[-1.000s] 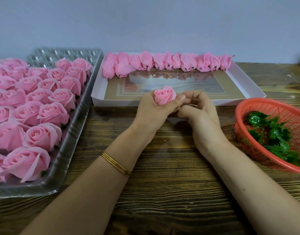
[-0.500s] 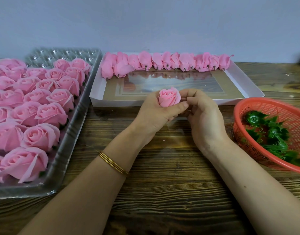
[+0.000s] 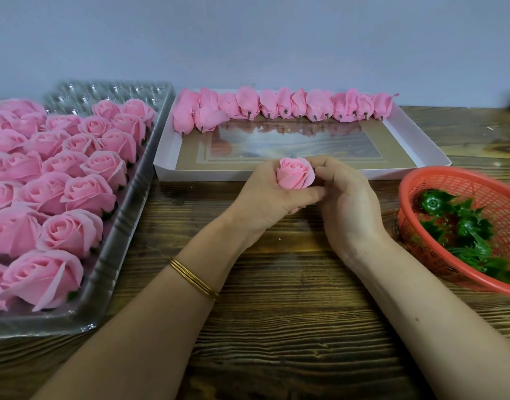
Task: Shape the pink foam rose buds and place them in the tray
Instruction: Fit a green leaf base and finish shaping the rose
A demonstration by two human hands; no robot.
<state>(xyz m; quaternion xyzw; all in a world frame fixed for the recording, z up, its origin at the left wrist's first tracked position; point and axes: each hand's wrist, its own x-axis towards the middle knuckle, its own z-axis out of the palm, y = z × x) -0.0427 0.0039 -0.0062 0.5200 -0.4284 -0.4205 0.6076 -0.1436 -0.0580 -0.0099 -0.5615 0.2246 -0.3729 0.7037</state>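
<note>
The rose bud (image 3: 295, 173) is matt pink foam, like the roses (image 3: 72, 229) in the glossy clear plastic tray (image 3: 118, 220) at left. The surface (image 3: 276, 327) is rough-grained dark wood. At right, an orange plastic mesh basket (image 3: 449, 171) holds shiny green plastic leaves (image 3: 464, 226).

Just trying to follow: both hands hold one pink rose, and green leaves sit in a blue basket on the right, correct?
Almost. The head view shows the basket is red, not blue. Left hand and right hand do hold one rose; leaves sit inside.

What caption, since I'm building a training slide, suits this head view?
Left hand and right hand hold a pink rose bud over the wooden table, clear tray of finished roses at left.
</note>
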